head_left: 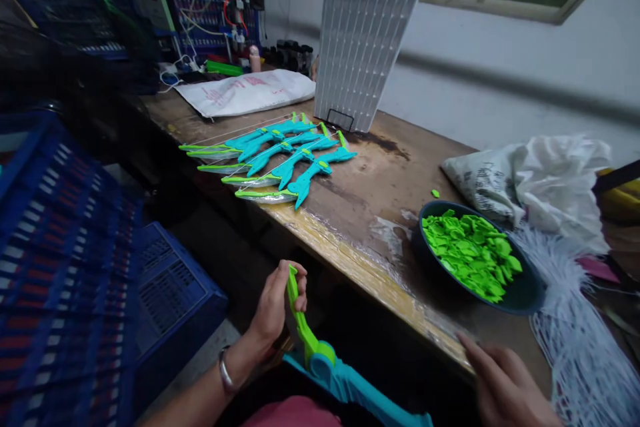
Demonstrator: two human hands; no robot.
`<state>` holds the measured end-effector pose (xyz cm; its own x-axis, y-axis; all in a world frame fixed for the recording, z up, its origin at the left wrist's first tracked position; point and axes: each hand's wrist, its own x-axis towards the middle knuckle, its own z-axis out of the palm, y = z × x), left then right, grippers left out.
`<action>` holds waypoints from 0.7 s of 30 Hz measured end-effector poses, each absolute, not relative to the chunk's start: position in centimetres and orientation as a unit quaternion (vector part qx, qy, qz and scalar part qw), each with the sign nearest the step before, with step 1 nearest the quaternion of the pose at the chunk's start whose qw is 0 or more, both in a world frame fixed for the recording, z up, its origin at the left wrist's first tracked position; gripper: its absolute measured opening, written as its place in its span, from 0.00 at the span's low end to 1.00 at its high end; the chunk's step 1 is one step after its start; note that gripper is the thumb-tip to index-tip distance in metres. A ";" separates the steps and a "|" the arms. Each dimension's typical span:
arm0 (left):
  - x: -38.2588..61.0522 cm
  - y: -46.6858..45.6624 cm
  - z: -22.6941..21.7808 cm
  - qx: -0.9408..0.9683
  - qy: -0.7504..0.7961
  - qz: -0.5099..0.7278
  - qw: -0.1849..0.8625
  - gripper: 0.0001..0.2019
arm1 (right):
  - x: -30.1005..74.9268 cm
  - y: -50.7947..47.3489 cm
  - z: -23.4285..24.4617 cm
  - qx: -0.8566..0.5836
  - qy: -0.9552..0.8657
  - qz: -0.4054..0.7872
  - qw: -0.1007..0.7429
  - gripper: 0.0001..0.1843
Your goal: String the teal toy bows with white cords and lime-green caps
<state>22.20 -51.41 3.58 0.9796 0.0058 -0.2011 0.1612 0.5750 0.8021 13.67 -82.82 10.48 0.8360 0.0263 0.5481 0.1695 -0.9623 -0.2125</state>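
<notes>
My left hand (pixel 277 300) is closed round the bright green limb of a toy bow (pixel 367 390). The bow's blue body slopes down to the right over my lap, and a round green piece sits at the joint. My right hand (pixel 510 380) is apart from the bow, by the table's front edge at the lower right. It is slightly blurred, with the index finger stretched out and no object visible in it. Several blue and green toy bows (pixel 305 177), strung with white cord, lie in an overlapping row on the table.
A dark bowl (pixel 530 293) of green plastic pieces stands on the wooden table (pixel 350 213). White strings (pixel 580 347) hang beside it, near a white sack (pixel 555 180). A grey ribbed panel (pixel 367 47) stands upright behind. Blue crates (pixel 170 287) are at the left.
</notes>
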 end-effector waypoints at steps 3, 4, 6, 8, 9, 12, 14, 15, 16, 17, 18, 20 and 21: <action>20.8 -51.9 5.0 0.458 0.040 -0.046 0.887 0.28 | 16.2 -76.0 11.9 -0.913 -0.139 -0.256 0.285 0.07; 20.3 -52.0 5.5 0.457 0.027 -0.046 0.888 0.28 | 17.1 -73.5 12.6 -0.892 -0.159 -0.233 0.354 0.04; 19.7 -51.7 6.5 0.446 0.001 -0.038 0.894 0.28 | 18.5 -68.8 13.8 -0.846 -0.190 -0.176 0.465 0.07; 19.3 -51.2 7.6 0.422 -0.030 -0.021 0.906 0.27 | 18.8 -65.5 14.8 -0.813 -0.223 -0.137 0.520 0.08; 19.1 -50.8 8.1 0.408 -0.045 -0.011 0.912 0.27 | 18.6 -64.4 15.1 -0.804 -0.241 -0.127 0.529 0.09; 18.6 -49.6 9.2 0.379 -0.070 0.008 0.923 0.25 | 17.3 -62.9 15.7 -0.802 -0.287 -0.110 0.512 0.11; 18.3 -49.0 9.5 0.366 -0.081 0.000 0.927 0.24 | 16.6 -62.6 15.9 -0.812 -0.308 -0.113 0.482 0.13; 18.1 -48.7 9.5 0.357 -0.088 -0.011 0.930 0.23 | 16.3 -62.5 16.0 -0.817 -0.317 -0.114 0.468 0.13; 17.8 -48.5 9.4 0.347 -0.095 -0.023 0.933 0.23 | 16.1 -62.5 16.1 -0.822 -0.321 -0.112 0.456 0.12; 17.6 -48.3 9.3 0.344 -0.104 -0.035 0.933 0.23 | 16.0 -62.5 16.2 -0.826 -0.322 -0.108 0.449 0.12; 17.5 -48.1 9.1 0.352 -0.118 -0.041 0.928 0.23 | 15.9 -62.4 16.2 -0.829 -0.318 -0.102 0.448 0.11; 17.3 -47.8 8.7 0.405 -0.151 -0.028 0.901 0.20 | 15.9 -62.5 16.1 -0.832 -0.304 -0.091 0.455 0.11; 17.3 -47.6 8.5 0.439 -0.168 -0.016 0.883 0.17 | 15.9 -62.5 16.0 -0.832 -0.300 -0.094 0.458 0.11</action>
<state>17.32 -47.63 8.46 0.9432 -0.1756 0.2821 -0.1189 0.6144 0.7800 15.86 -62.51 15.98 0.8026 0.4124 0.4311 0.5847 -0.4006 -0.7054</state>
